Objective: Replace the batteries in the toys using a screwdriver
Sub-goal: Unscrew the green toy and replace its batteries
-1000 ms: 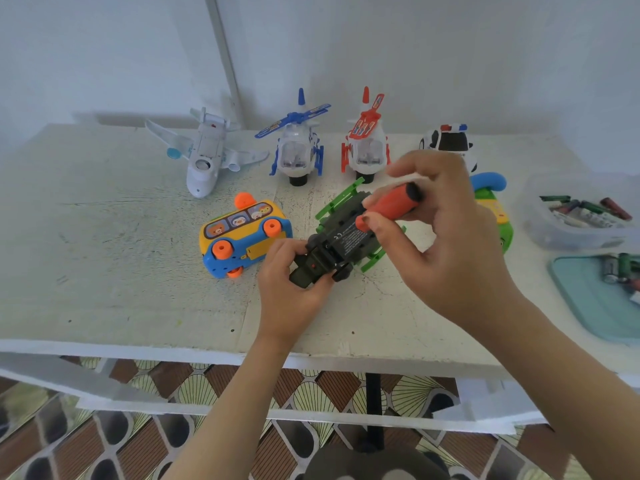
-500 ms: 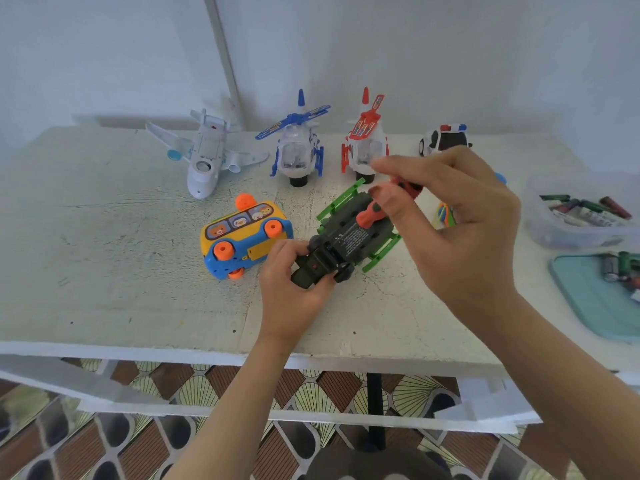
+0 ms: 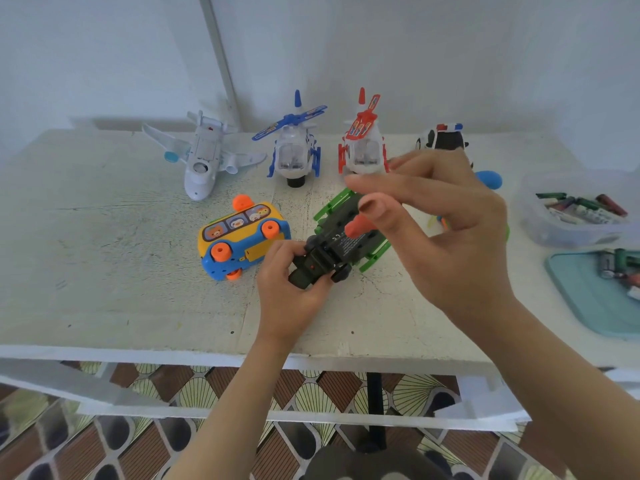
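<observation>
Batteries [image 3: 585,211] lie heaped in a clear plastic tub [image 3: 554,237] at the far right, and more rest on a smooth teal tray [image 3: 581,306] nearer the edge. The left hand [image 3: 287,292] grips the dark green toy [image 3: 332,251], upturned mid-table. The orange screwdriver [image 3: 356,226], flat in the fingers a second ago, now stands on the toy's labelled underside. The right hand [image 3: 450,230] is blurred above it, fingers spread, and I cannot tell whether it has a grip.

Rear of the bench [image 3: 104,271], upper frame, left to right: airplane [image 3: 204,161], first helicopter [image 3: 294,150], second helicopter [image 3: 363,147], car [image 3: 443,138]. Frame centre: bus [image 3: 239,237] just left of the tracked toy [image 3: 343,244]. Right edge: container [image 3: 554,233] holding batteries [image 3: 581,207], with the tray [image 3: 588,299] below it.
</observation>
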Demonstrator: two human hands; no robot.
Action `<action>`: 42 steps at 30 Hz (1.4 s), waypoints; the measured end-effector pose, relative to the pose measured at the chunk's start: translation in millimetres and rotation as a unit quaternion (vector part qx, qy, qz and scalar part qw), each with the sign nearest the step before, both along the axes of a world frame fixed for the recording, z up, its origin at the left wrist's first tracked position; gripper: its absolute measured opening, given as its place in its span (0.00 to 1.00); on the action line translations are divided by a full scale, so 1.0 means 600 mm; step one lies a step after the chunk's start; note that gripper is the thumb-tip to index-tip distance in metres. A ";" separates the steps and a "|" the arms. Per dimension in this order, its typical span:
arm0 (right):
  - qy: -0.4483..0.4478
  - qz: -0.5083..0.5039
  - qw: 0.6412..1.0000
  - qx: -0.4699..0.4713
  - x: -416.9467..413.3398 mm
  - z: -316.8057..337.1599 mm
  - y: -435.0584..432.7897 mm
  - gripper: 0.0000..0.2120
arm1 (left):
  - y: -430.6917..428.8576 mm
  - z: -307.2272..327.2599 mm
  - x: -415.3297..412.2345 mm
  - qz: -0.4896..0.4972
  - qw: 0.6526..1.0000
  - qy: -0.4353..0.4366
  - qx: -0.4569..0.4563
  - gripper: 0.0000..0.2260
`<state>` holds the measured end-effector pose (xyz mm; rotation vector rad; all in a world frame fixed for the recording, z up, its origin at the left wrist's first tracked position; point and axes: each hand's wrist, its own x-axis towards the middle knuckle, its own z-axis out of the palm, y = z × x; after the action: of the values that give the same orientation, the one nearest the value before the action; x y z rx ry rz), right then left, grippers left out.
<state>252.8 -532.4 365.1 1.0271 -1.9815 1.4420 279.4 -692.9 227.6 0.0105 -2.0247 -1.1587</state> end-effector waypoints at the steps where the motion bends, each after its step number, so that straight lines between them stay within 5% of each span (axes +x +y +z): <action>1: -0.006 0.001 1.000 -0.001 0.001 0.001 -0.001 0.11 | 0.000 0.000 0.000 0.001 1.000 0.000 -0.001 0.13; 7: -0.115 0.080 0.989 -0.049 0.004 0.005 -0.002 0.04 | -0.001 -0.004 -0.001 0.006 1.000 -0.003 -0.010 0.18; 14: -0.049 0.019 0.999 -0.007 -0.009 0.001 -0.001 0.10 | 0.003 0.004 0.002 -0.006 1.000 0.007 -0.001 0.14; 29: -0.121 0.045 0.990 -0.063 -0.007 -0.005 0.009 0.06 | 0.001 -0.002 0.001 0.008 1.000 -0.006 -0.004 0.18; 42: -0.074 0.004 0.995 -0.065 0.000 -0.008 0.002 0.08 | 0.000 -0.004 0.001 0.006 1.000 -0.008 -0.007 0.18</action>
<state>252.8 -531.3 360.5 0.8972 -1.9557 1.6708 280.0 -693.2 225.1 0.0255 -2.0438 -1.1397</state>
